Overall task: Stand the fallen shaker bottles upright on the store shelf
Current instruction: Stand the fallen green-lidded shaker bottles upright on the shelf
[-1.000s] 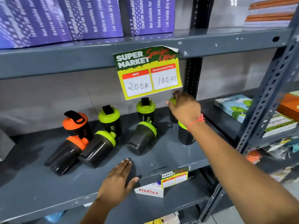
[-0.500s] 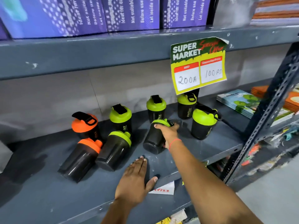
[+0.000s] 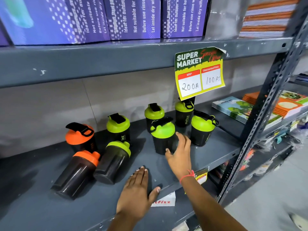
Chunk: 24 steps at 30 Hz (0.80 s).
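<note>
Head view: your right hand (image 3: 180,153) is spreading open-fingered against the side of an upright green-lidded shaker bottle (image 3: 164,136), fingers touching it but not clamped. Your left hand (image 3: 135,193) is lying flat and open on the shelf (image 3: 33,205), gripping nothing.

Risk: the right hand is working among upright bottles just behind and to its right; a careless sweep could be knocking them over. The fallen bottles may also roll when you are reaching for them.

Count: two bottles are lying fallen to the left of your left hand, an orange-lidded one (image 3: 75,174) and a green-lidded one (image 3: 113,161). Six are standing upright: five green-lidded, one orange-lidded (image 3: 80,136).
</note>
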Tool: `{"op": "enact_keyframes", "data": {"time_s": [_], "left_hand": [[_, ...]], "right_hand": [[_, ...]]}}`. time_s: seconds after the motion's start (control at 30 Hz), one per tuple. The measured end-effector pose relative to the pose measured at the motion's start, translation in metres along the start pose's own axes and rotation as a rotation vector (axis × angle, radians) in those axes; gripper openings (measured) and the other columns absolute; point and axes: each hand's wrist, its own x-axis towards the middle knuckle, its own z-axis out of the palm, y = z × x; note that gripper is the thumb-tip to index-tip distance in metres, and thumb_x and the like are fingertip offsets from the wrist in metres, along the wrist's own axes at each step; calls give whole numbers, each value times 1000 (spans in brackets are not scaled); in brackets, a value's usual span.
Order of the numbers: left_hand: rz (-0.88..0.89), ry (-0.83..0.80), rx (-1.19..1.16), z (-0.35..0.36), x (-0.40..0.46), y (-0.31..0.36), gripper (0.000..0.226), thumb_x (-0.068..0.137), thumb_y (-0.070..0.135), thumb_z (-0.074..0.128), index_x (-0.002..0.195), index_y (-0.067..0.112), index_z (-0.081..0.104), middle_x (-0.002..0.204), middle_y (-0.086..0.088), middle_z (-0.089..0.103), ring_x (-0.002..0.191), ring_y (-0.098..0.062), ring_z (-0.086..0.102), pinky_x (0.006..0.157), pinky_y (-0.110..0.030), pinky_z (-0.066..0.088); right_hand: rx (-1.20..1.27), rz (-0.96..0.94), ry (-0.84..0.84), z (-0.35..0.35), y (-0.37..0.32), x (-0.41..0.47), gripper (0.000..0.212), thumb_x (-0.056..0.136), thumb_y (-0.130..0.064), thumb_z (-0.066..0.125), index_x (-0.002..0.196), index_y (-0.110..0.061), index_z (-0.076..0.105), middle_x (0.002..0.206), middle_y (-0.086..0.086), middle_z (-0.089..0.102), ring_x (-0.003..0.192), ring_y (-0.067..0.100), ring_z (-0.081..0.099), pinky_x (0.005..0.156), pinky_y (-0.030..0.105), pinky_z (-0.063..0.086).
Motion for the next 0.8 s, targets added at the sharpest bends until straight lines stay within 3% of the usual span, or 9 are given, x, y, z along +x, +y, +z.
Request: {"op": "enact_keyframes", "data": {"time_s": [0.13, 0.2, 0.27, 0.33, 0.4, 0.5, 0.63, 0.73, 0.8], "left_hand": [[-11, 28, -14, -1, 1, 1, 86, 88, 62, 0, 122, 3, 54, 126, -13, 58, 113, -23, 55, 100, -26, 27], [23, 51, 3, -1, 0, 2, 104, 72, 71, -19, 139, 6, 28, 147, -11, 31, 133, -20, 29, 107, -23, 10], [32, 82, -10, -2, -1, 1, 113, 59, 74, -28, 143, 10, 13, 153, -7, 14, 138, -18, 13, 104, -22, -4], [34, 52, 56, -1, 1, 0, 105, 71, 72, -18, 138, 6, 31, 146, -11, 32, 132, -22, 31, 103, -26, 8], [-28, 38, 33, -3, 1, 2, 93, 83, 66, -6, 127, 4, 48, 133, -12, 51, 120, -22, 49, 99, -27, 21], [36, 74, 21, -1, 0, 2, 114, 60, 73, -29, 142, 9, 15, 152, -8, 18, 137, -19, 17, 104, -24, -2], [45, 68, 37, -1, 2, 1, 119, 51, 73, -35, 144, 11, 6, 154, -7, 8, 138, -17, 7, 102, -22, -9], [44, 90, 36, 1, 2, -1, 117, 51, 74, -34, 144, 12, 4, 154, -5, 7, 138, -16, 6, 103, -23, -8], [47, 94, 25, 0, 1, -1, 111, 58, 77, -26, 144, 12, 3, 154, -5, 6, 138, -16, 5, 103, -23, -8]], "right_hand": [[33, -83, 171, -3, -12, 3, 66, 69, -8, 64, 132, -9, 44, 140, 16, 39, 130, 34, 37, 108, 46, 37], [-32, -195, 155, -9, -32, 16, 65, 69, -20, 63, 131, -12, 46, 144, 14, 38, 134, 32, 34, 110, 48, 32], [-210, -268, -32, -14, -54, 33, 67, 72, -32, 64, 135, -21, 42, 151, 8, 30, 142, 29, 20, 114, 54, 20], [-445, -311, -248, -17, -69, 50, 67, 73, -41, 64, 135, -30, 40, 155, 0, 23, 145, 25, 10, 114, 59, 12], [-560, -277, -462, -21, -78, 63, 64, 75, -46, 64, 133, -33, 41, 154, -1, 27, 142, 26, 18, 113, 55, 21], [-620, -202, -697, -24, -83, 74, 70, 75, -41, 68, 137, -29, 38, 152, 4, 29, 137, 31, 26, 108, 45, 33], [-775, -176, -890, -25, -87, 92, 92, 71, -25, 74, 146, -27, 20, 159, 6, 11, 143, 32, 18, 115, 44, 29], [-860, -185, -895, -26, -92, 101, 95, 68, -24, 76, 146, -22, 22, 153, 8, 29, 138, 32, 31, 110, 45, 36], [-931, -215, -909, -27, -94, 102, 94, 69, -20, 76, 146, -22, 23, 153, 7, 30, 138, 31, 31, 110, 47, 35]]}}
